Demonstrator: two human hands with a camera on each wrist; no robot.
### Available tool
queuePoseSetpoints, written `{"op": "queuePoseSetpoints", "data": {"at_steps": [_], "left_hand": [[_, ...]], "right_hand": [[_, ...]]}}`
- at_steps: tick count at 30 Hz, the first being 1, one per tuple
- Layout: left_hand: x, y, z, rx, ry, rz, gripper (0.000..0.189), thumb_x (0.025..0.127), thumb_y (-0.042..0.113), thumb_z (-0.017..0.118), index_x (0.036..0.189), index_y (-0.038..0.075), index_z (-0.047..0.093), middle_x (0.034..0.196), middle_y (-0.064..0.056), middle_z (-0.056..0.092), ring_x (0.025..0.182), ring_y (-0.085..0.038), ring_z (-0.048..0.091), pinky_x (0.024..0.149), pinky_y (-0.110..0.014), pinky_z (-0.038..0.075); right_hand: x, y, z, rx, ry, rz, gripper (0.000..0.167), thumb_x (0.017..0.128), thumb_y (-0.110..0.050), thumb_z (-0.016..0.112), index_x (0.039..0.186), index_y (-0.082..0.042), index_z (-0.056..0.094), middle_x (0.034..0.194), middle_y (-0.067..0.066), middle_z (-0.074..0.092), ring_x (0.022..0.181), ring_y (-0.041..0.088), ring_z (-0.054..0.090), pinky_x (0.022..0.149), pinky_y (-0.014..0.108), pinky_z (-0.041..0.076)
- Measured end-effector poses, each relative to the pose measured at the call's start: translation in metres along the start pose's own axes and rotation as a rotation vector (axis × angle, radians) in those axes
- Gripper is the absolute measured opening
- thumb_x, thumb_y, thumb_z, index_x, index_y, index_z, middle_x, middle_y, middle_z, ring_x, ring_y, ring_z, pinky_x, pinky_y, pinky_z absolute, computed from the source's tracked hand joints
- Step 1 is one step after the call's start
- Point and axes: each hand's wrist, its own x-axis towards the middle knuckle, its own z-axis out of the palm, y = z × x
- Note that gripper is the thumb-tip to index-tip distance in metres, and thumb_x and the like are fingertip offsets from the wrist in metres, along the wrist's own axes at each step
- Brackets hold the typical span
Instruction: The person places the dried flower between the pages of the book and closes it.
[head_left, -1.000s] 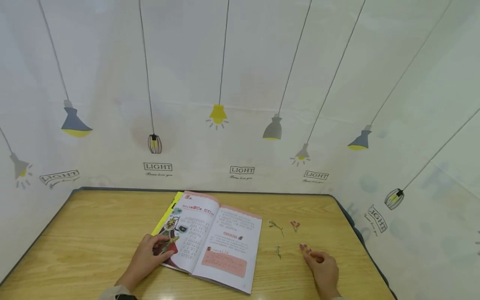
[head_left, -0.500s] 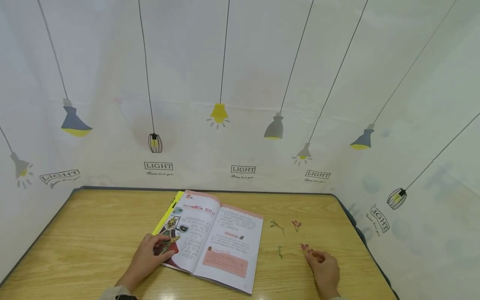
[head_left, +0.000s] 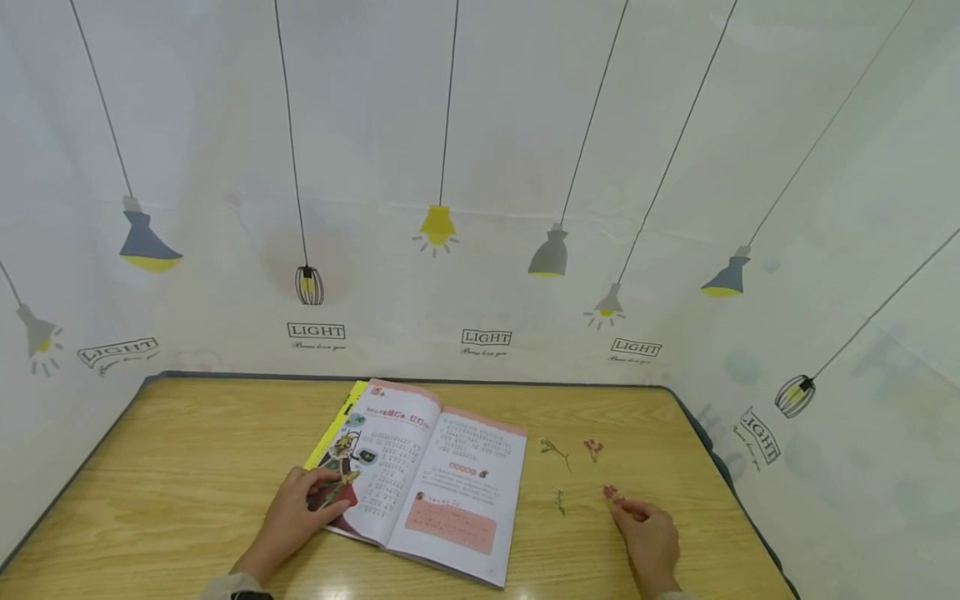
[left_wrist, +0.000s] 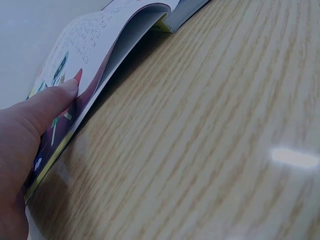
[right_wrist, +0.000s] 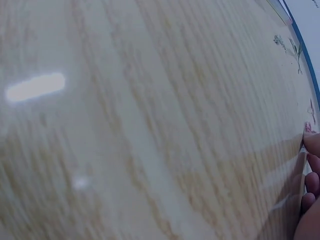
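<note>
An open book (head_left: 450,492) lies on the wooden table in the head view, with a yellow cover edge showing at its left. My left hand (head_left: 292,512) rests on its left page, fingers and thumb spread over the picture there. In the left wrist view the thumb of my left hand (left_wrist: 35,117) presses on that page, which bulges up toward the spine. To the right of the book, my right hand (head_left: 648,537) pinches a small pink dried flower (head_left: 611,492) between thumb and forefinger, just at the table surface. Its stem is hidden by the fingers.
Between book and right hand lie two green-white flower sprigs, one higher (head_left: 553,450) and one lower (head_left: 559,500). Another pink flower (head_left: 593,450) lies beyond the right hand. A pale curtain (head_left: 390,167) printed with lamps surrounds the table (head_left: 225,442).
The pink flower in my right fingers has turned slightly and looks more compact. The left hand and the book have stayed put.
</note>
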Motion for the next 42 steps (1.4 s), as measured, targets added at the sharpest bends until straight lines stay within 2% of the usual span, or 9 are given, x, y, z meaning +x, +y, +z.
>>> {"op": "queuePoseSetpoints", "data": {"at_steps": [8, 19, 25, 35, 42], "left_hand": [[-0.0008, -0.0001, 0.002, 0.0, 0.001, -0.007, 0.046, 0.071, 0.037, 0.077, 0.106, 0.01, 0.064, 0.089, -0.005, 0.044, 0.079, -0.016, 0.043, 0.072, -0.033, 0.039], [-0.0028, 0.0022, 0.003, -0.005, -0.003, -0.011, 0.044, 0.071, 0.034, 0.078, 0.106, 0.01, 0.064, 0.089, -0.005, 0.044, 0.079, -0.016, 0.042, 0.072, -0.032, 0.038], [-0.0022, 0.0019, 0.0029, -0.008, -0.004, -0.016, 0.045, 0.072, 0.034, 0.077, 0.107, 0.01, 0.064, 0.09, -0.005, 0.044, 0.08, -0.016, 0.043, 0.073, -0.033, 0.038], [-0.001, 0.0015, 0.0018, -0.009, 0.003, -0.017, 0.045, 0.072, 0.035, 0.077, 0.108, 0.01, 0.064, 0.092, -0.005, 0.045, 0.081, -0.015, 0.044, 0.073, -0.033, 0.039], [-0.0016, 0.0031, 0.0006, -0.013, 0.004, -0.015, 0.046, 0.072, 0.035, 0.077, 0.107, 0.01, 0.064, 0.091, -0.005, 0.045, 0.081, -0.016, 0.045, 0.074, -0.034, 0.04]], "right_hand": [[-0.0012, -0.0047, -0.0007, -0.002, -0.005, 0.069, 0.027, 0.076, -0.025, 0.073, 0.092, -0.004, 0.07, 0.078, 0.006, 0.066, 0.074, 0.025, 0.059, 0.065, 0.038, 0.035], [-0.0053, -0.0021, -0.0019, 0.007, 0.034, 0.024, 0.021, 0.076, -0.025, 0.072, 0.084, -0.006, 0.072, 0.076, 0.006, 0.067, 0.078, 0.029, 0.059, 0.067, 0.04, 0.033], [-0.005, -0.0034, -0.0021, 0.035, 0.042, 0.033, 0.026, 0.074, -0.025, 0.074, 0.088, -0.003, 0.07, 0.073, 0.004, 0.064, 0.07, 0.023, 0.058, 0.065, 0.037, 0.033], [-0.0032, -0.0035, -0.0029, 0.008, 0.002, 0.012, 0.027, 0.075, -0.022, 0.074, 0.09, 0.0, 0.069, 0.072, 0.003, 0.063, 0.067, 0.02, 0.056, 0.061, 0.032, 0.033], [-0.0011, -0.0064, -0.0045, -0.032, -0.059, 0.016, 0.026, 0.077, -0.027, 0.071, 0.088, -0.004, 0.071, 0.077, 0.006, 0.066, 0.076, 0.027, 0.059, 0.064, 0.038, 0.036]]}}
